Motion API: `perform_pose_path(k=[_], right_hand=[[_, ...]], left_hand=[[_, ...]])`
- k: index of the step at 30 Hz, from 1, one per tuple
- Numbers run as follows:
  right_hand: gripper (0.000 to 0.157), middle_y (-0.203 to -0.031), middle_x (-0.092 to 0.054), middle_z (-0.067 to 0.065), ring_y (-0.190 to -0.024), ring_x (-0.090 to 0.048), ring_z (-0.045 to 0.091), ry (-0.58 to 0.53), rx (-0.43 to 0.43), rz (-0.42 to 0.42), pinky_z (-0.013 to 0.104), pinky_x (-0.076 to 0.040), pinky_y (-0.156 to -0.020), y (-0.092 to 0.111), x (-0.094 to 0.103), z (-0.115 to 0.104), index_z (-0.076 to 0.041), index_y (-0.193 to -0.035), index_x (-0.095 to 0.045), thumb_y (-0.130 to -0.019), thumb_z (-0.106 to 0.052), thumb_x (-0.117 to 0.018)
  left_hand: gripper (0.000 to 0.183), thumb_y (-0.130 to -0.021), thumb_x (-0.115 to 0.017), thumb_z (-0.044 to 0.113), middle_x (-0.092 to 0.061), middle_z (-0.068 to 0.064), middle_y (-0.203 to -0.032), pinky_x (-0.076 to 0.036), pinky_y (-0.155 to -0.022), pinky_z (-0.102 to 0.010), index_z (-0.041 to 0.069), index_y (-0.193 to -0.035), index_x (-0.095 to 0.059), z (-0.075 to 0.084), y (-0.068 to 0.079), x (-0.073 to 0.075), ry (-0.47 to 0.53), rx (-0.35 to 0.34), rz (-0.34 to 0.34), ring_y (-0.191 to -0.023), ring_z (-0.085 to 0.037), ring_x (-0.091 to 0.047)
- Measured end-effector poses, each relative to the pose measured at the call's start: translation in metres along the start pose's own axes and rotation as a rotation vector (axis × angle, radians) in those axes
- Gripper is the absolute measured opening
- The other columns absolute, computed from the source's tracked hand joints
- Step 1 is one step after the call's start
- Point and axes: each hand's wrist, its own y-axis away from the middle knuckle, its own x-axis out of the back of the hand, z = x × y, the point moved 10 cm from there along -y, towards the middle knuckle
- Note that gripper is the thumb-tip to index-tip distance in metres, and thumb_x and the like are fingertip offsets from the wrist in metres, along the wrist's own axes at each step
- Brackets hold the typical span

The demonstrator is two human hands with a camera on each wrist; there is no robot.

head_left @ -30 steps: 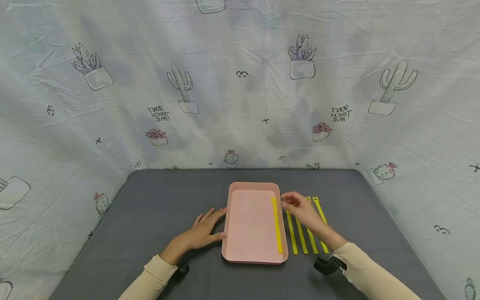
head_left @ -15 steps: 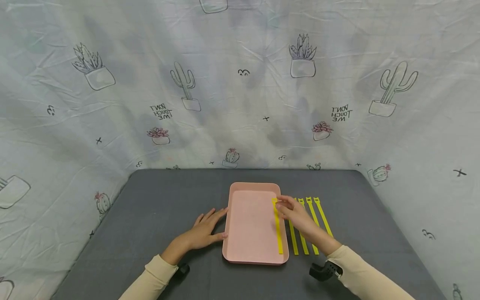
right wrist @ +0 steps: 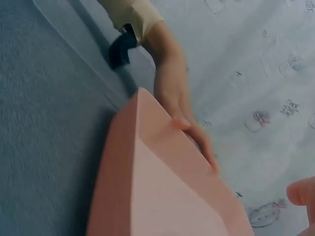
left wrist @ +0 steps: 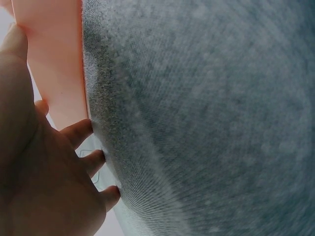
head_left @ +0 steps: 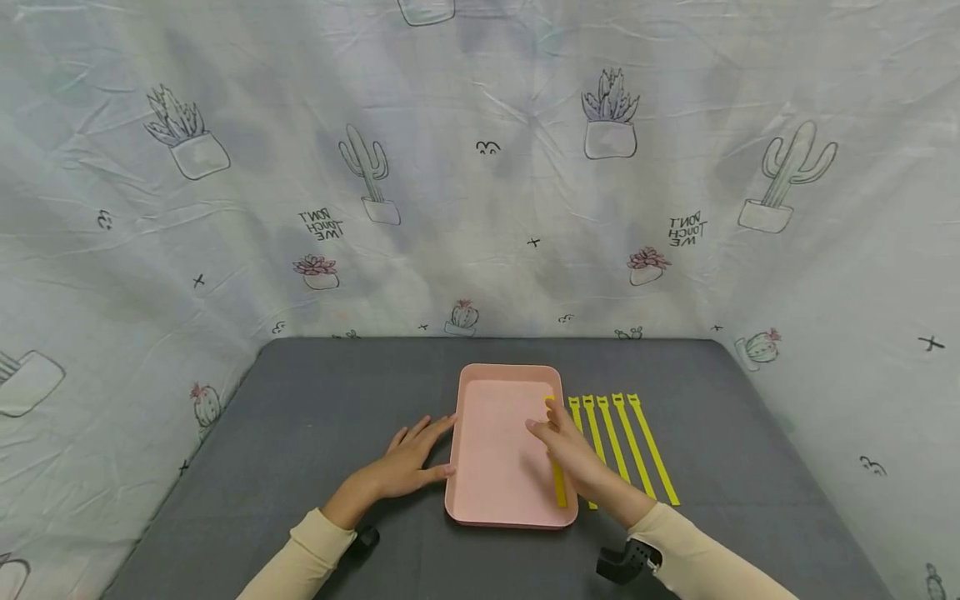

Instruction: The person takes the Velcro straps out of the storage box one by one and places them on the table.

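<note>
A shallow pink tray (head_left: 495, 450) lies on the dark table. My left hand (head_left: 397, 462) rests against its left side, fingers spread and thumb on the edge; the left wrist view shows the fingertips (left wrist: 78, 132) along the tray's side. Over the tray's right part is my right hand (head_left: 573, 458), with thumb and index finger apart and nothing seen between them. Beneath it lies a yellow strap (head_left: 560, 487), like a cable tie with a wider head, partly hidden by the hand. In the right wrist view only a bit of the right hand (right wrist: 302, 196) shows.
Several matching yellow straps (head_left: 647, 433) lie in a row on the table, right of the tray; the right forearm covers some lower ends. A light curtain (head_left: 480, 183) printed with cacti hangs around the grey-covered table (head_left: 345, 375).
My right hand has moved left and toward me, from the tray's right edge to over the tray, uncovering the straps' heads on the table. The left hand has stayed put.
</note>
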Motion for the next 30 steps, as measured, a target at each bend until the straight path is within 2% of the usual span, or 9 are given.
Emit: perform_pose_path(k=[5,16,23,30], right_hand=[[0.083,-0.165,-0.002,0.028,-0.153,-0.004,0.047,-0.004,-0.019,0.04,0.065,-0.01,-0.12,-0.002,-0.008,0.007,-0.006,-0.159,-0.006,-0.1,-0.034,-0.057],[0.089,-0.166,0.001,0.025,-0.154,-0.005,0.043,-0.045,-0.033,0.076,0.062,-0.01,-0.122,-0.005,-0.01,0.014,-0.008,-0.159,-0.005,-0.098,-0.043,-0.059],[0.083,-0.165,-0.007,0.026,-0.153,-0.01,0.045,0.008,0.006,0.128,0.062,-0.016,-0.121,-0.003,-0.01,0.017,-0.007,-0.158,-0.013,-0.098,-0.04,-0.059],[0.081,-0.165,-0.008,0.025,-0.153,-0.008,0.045,0.01,0.026,0.183,0.064,-0.013,-0.121,0.0,-0.012,0.024,-0.007,-0.159,-0.013,-0.099,-0.037,-0.058]], left_hand=[[0.081,-0.097,-0.057,0.052,-0.022,-0.009,-0.166,-0.007,-0.115,-0.074,0.022,-0.16,-0.018,0.0,0.0,0.001,0.012,0.003,0.001,-0.154,-0.043,-0.012],[0.081,-0.096,-0.058,0.052,-0.021,-0.007,-0.166,-0.006,-0.116,-0.072,0.023,-0.161,-0.017,-0.001,0.001,0.0,0.016,0.017,-0.005,-0.155,-0.041,-0.011],[0.081,-0.096,-0.058,0.052,-0.022,-0.007,-0.166,-0.007,-0.116,-0.073,0.023,-0.16,-0.018,0.0,0.003,-0.003,0.004,0.006,0.011,-0.154,-0.041,-0.012],[0.08,-0.096,-0.057,0.052,-0.022,-0.006,-0.166,-0.007,-0.116,-0.073,0.024,-0.16,-0.018,-0.001,0.004,-0.006,0.005,0.004,0.025,-0.155,-0.041,-0.012]])
